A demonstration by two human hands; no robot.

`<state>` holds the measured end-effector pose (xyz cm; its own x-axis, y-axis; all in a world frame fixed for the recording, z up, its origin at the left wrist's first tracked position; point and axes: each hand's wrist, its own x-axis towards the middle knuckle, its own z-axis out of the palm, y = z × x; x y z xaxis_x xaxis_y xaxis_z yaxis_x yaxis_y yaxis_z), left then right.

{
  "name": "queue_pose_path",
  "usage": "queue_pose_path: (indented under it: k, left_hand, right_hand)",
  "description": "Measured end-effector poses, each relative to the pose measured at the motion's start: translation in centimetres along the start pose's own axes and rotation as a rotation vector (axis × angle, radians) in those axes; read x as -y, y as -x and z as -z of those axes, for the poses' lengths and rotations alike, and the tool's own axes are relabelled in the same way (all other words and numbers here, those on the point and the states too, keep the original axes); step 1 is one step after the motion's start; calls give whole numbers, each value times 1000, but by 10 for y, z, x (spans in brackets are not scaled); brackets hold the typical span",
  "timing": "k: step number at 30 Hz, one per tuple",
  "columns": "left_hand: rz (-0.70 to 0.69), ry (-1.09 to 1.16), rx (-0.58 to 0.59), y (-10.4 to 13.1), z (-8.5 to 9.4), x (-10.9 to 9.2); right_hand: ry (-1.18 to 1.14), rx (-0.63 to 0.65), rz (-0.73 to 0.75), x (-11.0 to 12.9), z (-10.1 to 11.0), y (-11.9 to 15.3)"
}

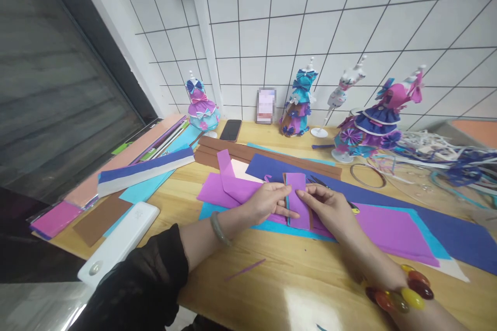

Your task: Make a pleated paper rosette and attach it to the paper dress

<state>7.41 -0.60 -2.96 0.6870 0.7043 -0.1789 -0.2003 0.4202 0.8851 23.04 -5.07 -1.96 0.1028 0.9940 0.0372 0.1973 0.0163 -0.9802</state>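
Observation:
Between my two hands is a small upright stack of crepe paper pieces (297, 204), purple on top with brown and teal edges showing. My left hand (274, 200) pinches its left edge, some fingers behind or under it. From the other side, my right hand (326, 207) grips the right edge, thumb on the purple face. Beneath lie purple crepe paper (392, 230), a blue sheet (217, 212) and a long dark blue strip (442, 225). Scissors (319, 182) lie just behind my right hand, partly hidden by it.
Miniature dress forms in paper dresses (202, 108) stand along the tiled wall, one bare form (345, 85) among them. A phone (231, 130) lies flat; another phone (266, 106) leans upright. At left is a white device (120, 243); at right, tangled paper scraps (458, 160).

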Motion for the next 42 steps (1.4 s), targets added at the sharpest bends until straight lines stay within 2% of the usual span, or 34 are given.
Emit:
queue_pose_path:
  k: [7, 17, 20, 24, 29, 33, 35, 39, 42]
  left_hand:
    - [13, -15, 11, -3, 5, 5]
    - [17, -15, 20, -2, 5, 4]
    - [25, -12, -4, -1, 4, 1]
    - [51, 31, -95, 1, 0, -6]
    - [-31, 160, -122, 3, -5, -12]
    - [-54, 217, -174, 1, -3, -11]
    - [-63, 215, -162, 0, -1, -10]
    - [-93, 140, -127, 1, 0, -9]
    - [-116, 86, -199, 1, 1, -6]
  right_hand:
    - [155, -20, 90, -4, 4, -2]
    - [214, -99, 77, 3, 4, 0]
    - [177, -110, 19, 6, 5, 0]
    - [81, -159, -46, 7, 13, -2]
    - [-135, -263, -26, 4, 25, -9]
    - [-321, -240, -8, 2, 28, -12]
    - [-379, -225, -35, 4, 26, -12]
    - [-365, -208, -86, 9, 18, -8]
    - [-300, -156, -83, 10, 10, -3]
